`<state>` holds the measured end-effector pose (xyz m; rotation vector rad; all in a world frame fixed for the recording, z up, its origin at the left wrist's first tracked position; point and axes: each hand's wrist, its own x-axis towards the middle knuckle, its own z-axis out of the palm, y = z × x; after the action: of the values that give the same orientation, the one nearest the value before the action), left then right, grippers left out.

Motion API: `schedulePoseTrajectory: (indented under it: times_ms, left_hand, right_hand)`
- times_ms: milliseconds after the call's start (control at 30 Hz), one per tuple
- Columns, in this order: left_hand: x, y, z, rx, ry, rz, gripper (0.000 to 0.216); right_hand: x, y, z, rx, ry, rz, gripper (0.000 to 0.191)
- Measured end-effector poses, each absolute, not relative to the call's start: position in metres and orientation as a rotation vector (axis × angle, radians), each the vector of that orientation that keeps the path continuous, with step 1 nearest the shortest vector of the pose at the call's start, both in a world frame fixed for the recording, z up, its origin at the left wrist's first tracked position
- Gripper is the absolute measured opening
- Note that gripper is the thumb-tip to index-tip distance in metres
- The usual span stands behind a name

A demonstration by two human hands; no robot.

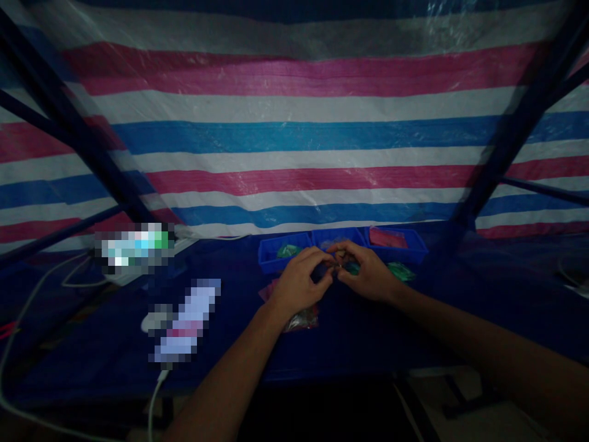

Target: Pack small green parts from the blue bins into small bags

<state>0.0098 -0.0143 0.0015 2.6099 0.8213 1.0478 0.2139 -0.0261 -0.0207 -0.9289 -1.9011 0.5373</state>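
My left hand (301, 279) and my right hand (365, 270) meet above the dark blue table, fingertips pinched close together. Between them is something tiny, too small and dim to name. Behind my hands stand three joined blue trays: the left tray (264, 258) holds a green packet (289, 250), the middle tray (317, 235) is partly hidden, and the right tray (418, 248) holds a pink packet (387, 237). Another green packet (400, 271) lies beyond my right wrist. Beneath my left hand are a pink packet (267, 291) and a clear bag (304, 319) with small dark contents.
To the left lies a blurred phone-like device (188, 322) with a white cable (154, 393), beside a round pale object (156, 319). A second blurred device (135, 248) stands farther back. Blue metal posts (501, 141) and a striped plastic sheet (294, 135) bound the table.
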Motion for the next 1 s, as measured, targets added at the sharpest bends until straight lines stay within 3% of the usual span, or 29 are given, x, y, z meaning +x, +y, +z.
schedulePoseTrajectory:
  times_ms: [633, 1000]
  left_hand:
    - [0.0096, -0.0132, -0.0031, 2.787, 0.824, 0.926, 0.018]
    - [0.0079, -0.0150, -0.0005, 2.681, 0.901, 1.043, 0.013]
  right_hand:
    - [0.2095, -0.0273, -0.0223, -0.801, -1.892, 0.680, 0.043]
    - [0.2145, -0.0267, -0.0194, -0.816, -1.878, 0.650, 0.036]
